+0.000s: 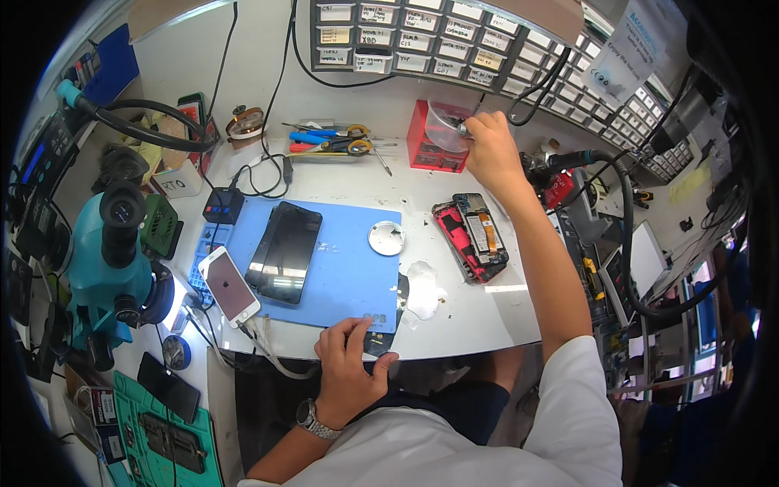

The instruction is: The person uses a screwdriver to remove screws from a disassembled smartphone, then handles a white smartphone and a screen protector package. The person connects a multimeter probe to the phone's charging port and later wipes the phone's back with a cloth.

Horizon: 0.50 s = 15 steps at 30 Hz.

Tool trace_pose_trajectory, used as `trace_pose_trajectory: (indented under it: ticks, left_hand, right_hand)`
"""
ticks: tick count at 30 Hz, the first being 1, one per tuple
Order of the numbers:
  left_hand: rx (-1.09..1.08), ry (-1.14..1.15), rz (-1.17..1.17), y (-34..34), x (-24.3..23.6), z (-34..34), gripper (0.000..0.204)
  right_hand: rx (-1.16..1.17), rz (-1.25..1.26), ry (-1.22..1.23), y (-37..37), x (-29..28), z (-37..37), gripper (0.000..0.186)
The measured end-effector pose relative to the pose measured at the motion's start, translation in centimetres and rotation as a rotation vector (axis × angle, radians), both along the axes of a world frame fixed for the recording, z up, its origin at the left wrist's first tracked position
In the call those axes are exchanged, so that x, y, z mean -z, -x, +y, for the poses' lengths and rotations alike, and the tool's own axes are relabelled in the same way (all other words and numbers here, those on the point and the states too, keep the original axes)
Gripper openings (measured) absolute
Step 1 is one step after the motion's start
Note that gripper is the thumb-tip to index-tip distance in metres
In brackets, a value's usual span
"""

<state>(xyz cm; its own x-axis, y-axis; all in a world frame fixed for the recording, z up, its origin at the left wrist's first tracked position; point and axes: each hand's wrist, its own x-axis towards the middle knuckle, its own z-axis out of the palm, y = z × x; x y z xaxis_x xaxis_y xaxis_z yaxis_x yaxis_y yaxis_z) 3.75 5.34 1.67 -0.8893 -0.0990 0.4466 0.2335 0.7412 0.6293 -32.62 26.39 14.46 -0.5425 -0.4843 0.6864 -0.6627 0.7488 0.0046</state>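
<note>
My right hand [492, 150] reaches to the far side of the bench, its fingers closed at the rim of a clear plastic tub [441, 130]. The tub is tilted against a small red drawer box [423, 150]; dark bits show near my fingertips, too small to name. At the front edge my left hand [350, 361] rests with fingers apart and nothing in it, by the corner of the blue mat [349, 280]. A large black phone [286, 252] and a white phone [230, 286] lie to its left. An opened phone with red parts [471, 237] lies on the right.
A round metal dish [387, 238] sits on the mat. A teal microscope [109, 252] stands at the left. Pliers and other tools [333, 144] lie at the back, below labelled drawers [414, 40]. Cables hang at the right, and a green mat [138, 414] lies lower left.
</note>
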Motion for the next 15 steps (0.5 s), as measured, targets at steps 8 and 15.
trace_pose_trajectory:
  ticks: [8,15]
  left_hand:
    - [-0.022,0.021,-0.02,0.0,0.2,0.1,0.072]
    - [-0.021,0.023,-0.014,0.0,-0.1,0.2,0.073]
  right_hand:
    - [-0.054,0.096,0.205,1.9,-0.6,-0.8,0.04]
    - [0.378,-0.432,0.103,-8.7,0.9,2.5,0.068]
